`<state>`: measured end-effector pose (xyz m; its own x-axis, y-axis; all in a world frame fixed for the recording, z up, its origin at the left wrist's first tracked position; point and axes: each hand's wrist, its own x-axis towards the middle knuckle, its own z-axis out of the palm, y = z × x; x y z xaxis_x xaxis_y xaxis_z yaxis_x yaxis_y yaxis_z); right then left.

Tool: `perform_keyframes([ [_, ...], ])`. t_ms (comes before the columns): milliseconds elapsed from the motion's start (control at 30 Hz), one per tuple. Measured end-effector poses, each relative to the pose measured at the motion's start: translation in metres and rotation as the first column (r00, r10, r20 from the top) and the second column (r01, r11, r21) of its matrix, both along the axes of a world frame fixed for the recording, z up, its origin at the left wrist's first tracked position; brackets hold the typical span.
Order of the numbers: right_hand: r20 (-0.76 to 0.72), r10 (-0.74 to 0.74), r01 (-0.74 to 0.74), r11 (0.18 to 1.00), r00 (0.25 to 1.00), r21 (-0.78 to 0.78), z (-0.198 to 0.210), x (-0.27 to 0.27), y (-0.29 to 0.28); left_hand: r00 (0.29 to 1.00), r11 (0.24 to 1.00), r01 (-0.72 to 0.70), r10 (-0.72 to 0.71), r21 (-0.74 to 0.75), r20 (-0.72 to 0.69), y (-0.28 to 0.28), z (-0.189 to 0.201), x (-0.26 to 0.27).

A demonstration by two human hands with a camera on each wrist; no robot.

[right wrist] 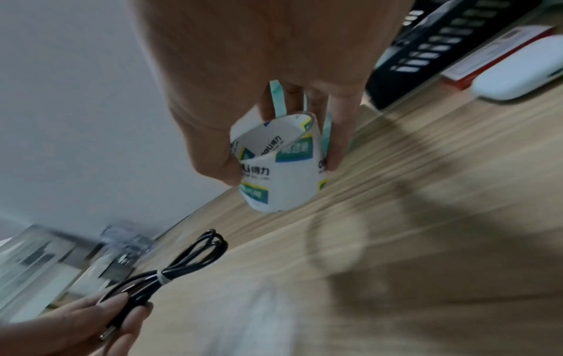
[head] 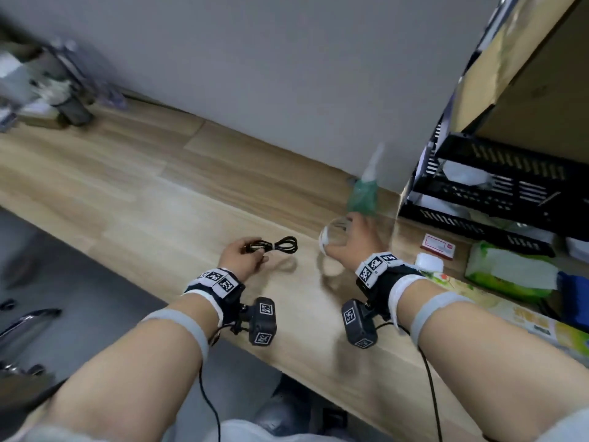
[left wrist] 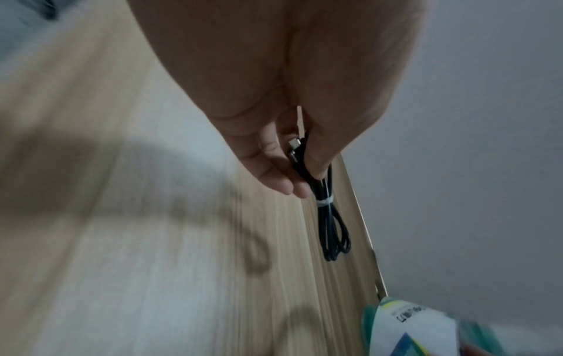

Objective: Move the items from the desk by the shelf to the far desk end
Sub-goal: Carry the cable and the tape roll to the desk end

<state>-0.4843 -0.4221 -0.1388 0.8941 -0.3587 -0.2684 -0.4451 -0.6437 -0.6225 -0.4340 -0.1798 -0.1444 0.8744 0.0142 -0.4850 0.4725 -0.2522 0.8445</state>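
The left hand point(head: 240, 254) pinches one end of a bundled black cable tied at its middle with a white band point(head: 274, 245), thumb and fingers closed round the plug end, while the looped end hangs free above the pale wood-grain desk point(head: 143, 199). In the left wrist view the cable point(left wrist: 327, 212) dangles below the fingertips and does not touch the desk.

The right hand point(head: 357, 242) holds a roll of clear tape with a white printed paper core point(head: 333, 239), fingers curled round its outside and thumb against its side. In the right wrist view the roll point(right wrist: 278, 166) is lifted off the desk, with its ring-shaped shadow on the wood beneath it.

Taking the roll of tape as landmark: the cable is just to its left, apart from it; a blurred green bottle with a pale nozzle point(head: 366, 189) stands just behind it by the grey wall; a black perforated shelf tray point(head: 497, 186) lies to its right. Between the roll and the tray sit a small red and white box point(head: 438, 246) and a white rounded object point(head: 428, 262). Further right is a green tissue pack point(head: 510, 271).
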Motion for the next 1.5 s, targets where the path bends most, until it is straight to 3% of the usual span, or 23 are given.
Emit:
perform_keyframes([
  [267,0.059,0.282,-0.281,0.959,0.958,-0.031,0.039,0.04,0.096,0.936,0.927,-0.351,0.348,-0.135,-0.043,0.11,0.035,-0.004],
  [500,0.091,0.42,-0.416,0.908,0.903,-0.059,0.059,0.112,0.219,0.818,0.758,-0.563,0.568,-0.33,-0.091,0.229,0.05,0.038],
  [700,0.113,0.519,-0.515,0.855,0.847,-0.063,0.08,0.185,0.346,0.73,0.615,-0.64,0.673,-0.461,-0.116,0.357,0.067,0.102],
  [867,0.146,0.553,-0.547,0.833,0.82,-0.085,0.099,0.245,0.437,0.731,0.623,-0.613,0.68,-0.486,-0.052,0.455,0.09,0.159],
  [1033,0.132,0.576,-0.57,0.817,0.807,-0.085,0.097,0.295,0.496,0.762,0.669,-0.585,0.647,-0.458,-0.027,0.507,0.096,0.208],
  [1500,0.06,0.468,-0.471,0.881,0.882,0.047,0.016,0.493,0.624,0.785,0.751,-0.603,0.619,-0.268,-0.03,0.647,0.052,0.383],
])
